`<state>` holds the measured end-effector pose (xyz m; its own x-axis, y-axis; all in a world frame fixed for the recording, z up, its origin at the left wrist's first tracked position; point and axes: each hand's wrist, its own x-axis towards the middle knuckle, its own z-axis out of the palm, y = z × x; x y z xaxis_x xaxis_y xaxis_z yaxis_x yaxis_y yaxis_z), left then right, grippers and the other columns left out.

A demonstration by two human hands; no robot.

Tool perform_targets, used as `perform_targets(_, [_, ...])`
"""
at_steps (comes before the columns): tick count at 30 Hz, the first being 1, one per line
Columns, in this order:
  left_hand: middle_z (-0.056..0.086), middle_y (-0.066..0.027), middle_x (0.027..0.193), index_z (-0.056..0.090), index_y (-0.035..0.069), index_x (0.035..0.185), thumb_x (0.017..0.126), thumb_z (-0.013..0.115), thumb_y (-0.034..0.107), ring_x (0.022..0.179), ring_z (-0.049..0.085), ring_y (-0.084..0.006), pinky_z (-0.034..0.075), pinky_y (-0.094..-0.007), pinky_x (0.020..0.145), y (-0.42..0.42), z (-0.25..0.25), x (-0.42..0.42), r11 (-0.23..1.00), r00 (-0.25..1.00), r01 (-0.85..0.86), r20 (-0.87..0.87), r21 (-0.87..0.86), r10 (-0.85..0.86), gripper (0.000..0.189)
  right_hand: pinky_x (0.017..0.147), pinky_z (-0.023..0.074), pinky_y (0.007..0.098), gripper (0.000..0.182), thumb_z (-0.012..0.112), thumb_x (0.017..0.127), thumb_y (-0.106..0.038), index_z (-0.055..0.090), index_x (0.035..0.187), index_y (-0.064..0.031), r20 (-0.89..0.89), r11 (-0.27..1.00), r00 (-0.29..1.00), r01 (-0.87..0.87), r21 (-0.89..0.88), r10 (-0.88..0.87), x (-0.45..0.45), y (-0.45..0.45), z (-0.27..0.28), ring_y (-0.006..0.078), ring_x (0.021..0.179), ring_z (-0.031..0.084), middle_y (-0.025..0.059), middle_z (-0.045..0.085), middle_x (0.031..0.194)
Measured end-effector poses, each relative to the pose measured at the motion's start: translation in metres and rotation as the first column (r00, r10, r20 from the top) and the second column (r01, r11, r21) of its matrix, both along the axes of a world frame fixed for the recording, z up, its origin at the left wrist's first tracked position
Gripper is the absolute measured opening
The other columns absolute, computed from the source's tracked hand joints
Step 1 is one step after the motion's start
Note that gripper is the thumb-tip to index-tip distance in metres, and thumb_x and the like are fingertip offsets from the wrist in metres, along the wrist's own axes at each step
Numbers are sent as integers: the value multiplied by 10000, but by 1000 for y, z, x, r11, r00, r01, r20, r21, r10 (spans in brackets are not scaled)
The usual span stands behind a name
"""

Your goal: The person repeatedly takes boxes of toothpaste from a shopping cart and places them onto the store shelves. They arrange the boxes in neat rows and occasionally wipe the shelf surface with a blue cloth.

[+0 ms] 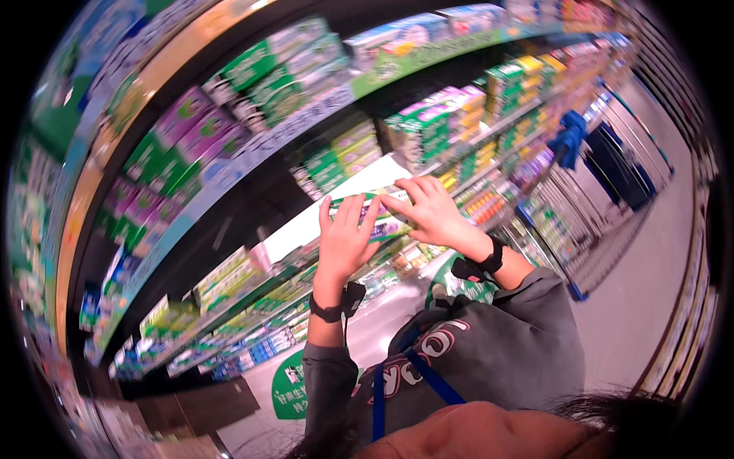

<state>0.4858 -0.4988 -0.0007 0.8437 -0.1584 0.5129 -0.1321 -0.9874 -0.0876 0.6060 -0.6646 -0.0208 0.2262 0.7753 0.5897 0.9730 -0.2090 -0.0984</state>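
Before me, at the edge of a white shelf (298,232), two small toothpaste cartons (395,228) in green, white and purple lie one against the other. My left hand (348,238) grips them at their left part, with its fingers over the top. My right hand (433,212) holds their right end, its fingertips close to those of the left. The palms and fingers hide much of the cartons. Whether the cartons rest on the shelf or are lifted just off it, I cannot tell.
Shelves of stacked cartons, among them green and white ones (421,135) and purple ones (200,117), curve around in front. To the right stands a shopping cart (565,212) with a blue cloth item (569,137) on it. A round green sticker (289,387) marks the floor.
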Motion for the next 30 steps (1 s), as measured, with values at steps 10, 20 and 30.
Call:
perform_targets(10, [208, -201, 1391, 343, 78, 1314, 737, 625, 217, 1274, 206, -388, 183, -480, 1024, -166, -67, 152, 737, 854, 422, -40, -528, -518, 657, 899, 377, 391, 969, 783, 493, -250, 305, 1312, -52, -728, 696, 433, 714, -82, -531, 27, -184, -70, 346, 1056, 463, 180, 471, 1121])
perform_targets(20, [207, -264, 1335, 132, -58, 1328, 690, 719, 196, 1242, 245, -348, 231, -396, 1014, -444, -172, 346, 382, 729, -143, -358, -913, -583, 904, 895, 397, 309, 925, 791, 535, -157, 262, 1270, 32, -986, 253, -97, 959, -129, -133, 128, -380, -209, 238, 1061, 495, 169, 491, 1154])
perform_targets(30, [482, -59, 1178, 345, 128, 1268, 831, 474, 518, 1042, 454, -216, 359, -443, 833, -594, -412, 395, 520, -7, -591, -641, -616, -767, 600, 910, 391, 422, 963, 708, 536, -478, 277, 1272, -29, -658, -93, -752, 659, -746, -44, 206, -519, -339, 417, 1061, 479, 283, 465, 1150])
